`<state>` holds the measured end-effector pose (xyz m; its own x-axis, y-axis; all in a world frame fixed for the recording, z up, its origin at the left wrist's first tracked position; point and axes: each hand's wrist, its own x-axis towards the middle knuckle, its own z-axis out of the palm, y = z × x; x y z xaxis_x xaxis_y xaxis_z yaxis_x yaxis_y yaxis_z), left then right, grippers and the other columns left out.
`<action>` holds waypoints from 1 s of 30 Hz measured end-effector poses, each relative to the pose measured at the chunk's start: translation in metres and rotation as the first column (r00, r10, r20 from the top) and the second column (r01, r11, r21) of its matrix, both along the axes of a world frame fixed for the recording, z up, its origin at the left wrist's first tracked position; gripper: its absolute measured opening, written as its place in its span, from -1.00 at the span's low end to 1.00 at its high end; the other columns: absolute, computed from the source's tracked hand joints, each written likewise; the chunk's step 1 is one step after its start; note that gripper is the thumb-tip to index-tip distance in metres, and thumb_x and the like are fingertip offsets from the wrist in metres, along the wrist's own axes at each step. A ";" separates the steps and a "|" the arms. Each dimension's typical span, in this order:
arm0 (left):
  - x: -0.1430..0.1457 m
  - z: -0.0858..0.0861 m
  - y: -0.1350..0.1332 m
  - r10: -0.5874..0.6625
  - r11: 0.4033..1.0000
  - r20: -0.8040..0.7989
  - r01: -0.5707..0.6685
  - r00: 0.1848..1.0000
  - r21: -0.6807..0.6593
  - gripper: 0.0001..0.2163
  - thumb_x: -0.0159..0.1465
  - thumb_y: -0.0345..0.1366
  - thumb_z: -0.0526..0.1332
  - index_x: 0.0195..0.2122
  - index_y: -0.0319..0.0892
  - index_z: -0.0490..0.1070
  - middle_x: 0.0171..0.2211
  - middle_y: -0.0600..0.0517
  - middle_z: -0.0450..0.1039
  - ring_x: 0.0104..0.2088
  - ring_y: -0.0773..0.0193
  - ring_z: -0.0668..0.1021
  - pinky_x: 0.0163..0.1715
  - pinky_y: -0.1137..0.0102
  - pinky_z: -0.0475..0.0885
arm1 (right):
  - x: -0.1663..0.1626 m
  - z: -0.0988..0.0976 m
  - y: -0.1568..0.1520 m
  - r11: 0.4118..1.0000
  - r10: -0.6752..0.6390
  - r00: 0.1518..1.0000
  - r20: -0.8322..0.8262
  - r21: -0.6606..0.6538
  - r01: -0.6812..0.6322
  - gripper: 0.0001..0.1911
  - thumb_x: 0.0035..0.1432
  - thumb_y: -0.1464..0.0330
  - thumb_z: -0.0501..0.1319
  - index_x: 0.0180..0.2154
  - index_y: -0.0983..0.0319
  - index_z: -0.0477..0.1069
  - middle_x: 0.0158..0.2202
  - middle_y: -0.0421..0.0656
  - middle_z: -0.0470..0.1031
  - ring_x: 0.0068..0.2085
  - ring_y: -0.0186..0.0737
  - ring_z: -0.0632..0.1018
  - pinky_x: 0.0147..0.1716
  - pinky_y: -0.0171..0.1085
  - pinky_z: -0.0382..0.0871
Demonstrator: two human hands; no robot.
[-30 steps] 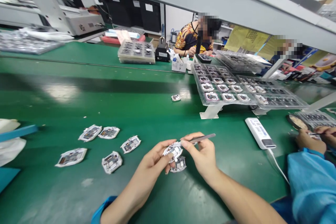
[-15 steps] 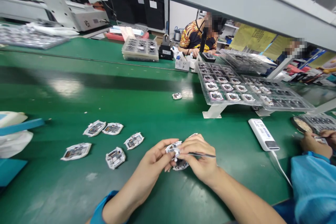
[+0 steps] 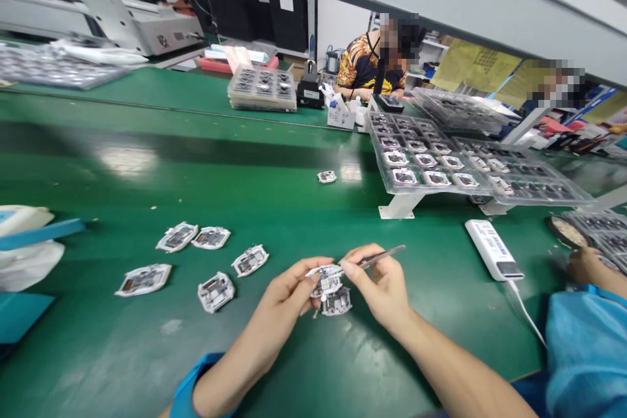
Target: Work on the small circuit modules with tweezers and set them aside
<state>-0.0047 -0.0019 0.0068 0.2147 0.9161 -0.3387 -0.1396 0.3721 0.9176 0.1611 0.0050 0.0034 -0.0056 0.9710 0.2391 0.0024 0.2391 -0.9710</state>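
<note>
Between its thumb and fingers, my left hand grips a small white-framed watch housing with electronics inside. My right hand is closed around metal tweezers, whose tips point at the housing's upper right edge. Just below the held piece is another watch housing, partly covered by it; whether they touch I cannot tell. Several similar pieces lie to the left on the green table, among them a watch housing and a watch housing. One more watch housing lies farther back.
Clear compartment trays of housings stand on white brackets at the right. A white cabled device lies right of my hands. A co-worker's blue sleeve is at the right edge. Another person sits across the table.
My right hand has drawn slightly back from the housing, and the tweezers' rear end has tilted up. More of the held housing and the one below now shows.
</note>
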 end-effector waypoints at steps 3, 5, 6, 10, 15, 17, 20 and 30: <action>0.000 0.000 0.000 0.002 1.000 -0.007 -0.002 1.000 0.009 -0.64 0.13 -0.07 0.30 -0.13 -0.19 0.51 -0.40 0.07 0.47 -0.45 0.34 0.37 -0.43 0.46 0.32 | 0.000 0.000 0.001 0.999 -0.007 1.000 -0.006 -0.052 0.007 -0.90 0.11 0.32 0.31 -0.38 0.21 0.45 -0.40 -0.18 0.53 -0.35 -0.26 0.53 -0.30 -0.27 0.40; 0.000 -0.001 -0.001 0.000 1.000 -0.007 0.000 1.000 -0.001 -0.64 0.12 -0.07 0.31 -0.14 -0.19 0.51 -0.41 0.07 0.48 -0.45 0.34 0.37 -0.43 0.47 0.32 | 0.000 0.000 0.002 0.994 -0.005 0.999 -0.054 -0.111 -0.001 -0.86 0.09 0.29 0.32 -0.40 0.21 0.44 -0.43 -0.20 0.52 -0.39 -0.28 0.52 -0.34 -0.30 0.39; -0.001 -0.002 -0.001 -0.002 1.000 0.000 0.002 1.000 -0.013 -0.64 0.12 -0.07 0.31 -0.14 -0.19 0.51 -0.40 0.07 0.48 -0.44 0.33 0.38 -0.42 0.46 0.32 | -0.001 0.001 0.003 0.989 0.001 0.996 -0.085 -0.149 -0.014 -0.83 0.07 0.27 0.34 -0.41 0.21 0.43 -0.46 -0.22 0.51 -0.42 -0.29 0.52 -0.37 -0.30 0.39; 0.000 0.000 -0.001 0.015 0.998 0.051 -0.011 0.999 -0.068 -0.59 0.11 -0.05 0.33 -0.09 -0.19 0.51 -0.36 0.04 0.50 -0.43 0.34 0.38 -0.44 0.47 0.29 | -0.002 0.002 0.007 0.965 0.023 0.981 -0.192 -0.252 -0.072 -0.73 0.00 0.18 0.38 -0.44 0.22 0.40 -0.52 -0.24 0.50 -0.48 -0.29 0.51 -0.42 -0.31 0.40; 0.001 0.006 0.000 0.023 0.991 0.114 -0.008 0.993 -0.132 -0.59 0.06 -0.03 0.38 -0.16 -0.20 0.54 -0.41 0.07 0.48 -0.46 0.38 0.33 -0.51 0.52 0.22 | -0.002 0.002 0.007 0.977 -0.072 0.984 -0.160 -0.210 0.037 -0.74 -0.02 0.19 0.39 -0.43 0.22 0.43 -0.46 -0.21 0.51 -0.41 -0.27 0.52 -0.34 -0.28 0.39; 0.001 0.006 0.000 0.017 0.991 0.101 -0.003 0.995 -0.136 -0.58 0.05 -0.02 0.38 -0.17 -0.19 0.53 -0.44 0.09 0.47 -0.47 0.38 0.33 -0.52 0.53 0.21 | -0.002 0.002 0.006 0.981 -0.095 0.985 -0.147 -0.183 0.067 -0.76 -0.02 0.21 0.38 -0.43 0.22 0.43 -0.44 -0.19 0.51 -0.38 -0.25 0.52 -0.32 -0.27 0.38; 0.000 0.004 0.000 -0.005 0.993 0.067 0.013 0.998 -0.119 -0.58 0.06 -0.04 0.38 -0.13 -0.19 0.51 -0.42 0.08 0.49 -0.44 0.36 0.37 -0.46 0.51 0.27 | -0.001 0.002 0.005 0.983 -0.102 0.987 -0.125 -0.163 0.081 -0.79 0.00 0.24 0.37 -0.43 0.22 0.43 -0.43 -0.19 0.50 -0.38 -0.25 0.50 -0.32 -0.26 0.35; 0.002 -0.002 0.002 -0.038 0.987 -0.109 0.055 0.993 0.152 -0.64 0.07 -0.13 0.34 -0.14 -0.19 0.50 -0.28 -0.02 0.57 -0.30 0.19 0.50 -0.30 0.39 0.39 | -0.002 0.007 0.005 0.972 -0.053 0.993 -0.108 -0.231 0.027 -0.82 -0.03 0.27 0.37 -0.44 0.23 0.45 -0.49 -0.23 0.47 -0.43 -0.30 0.46 -0.36 -0.29 0.30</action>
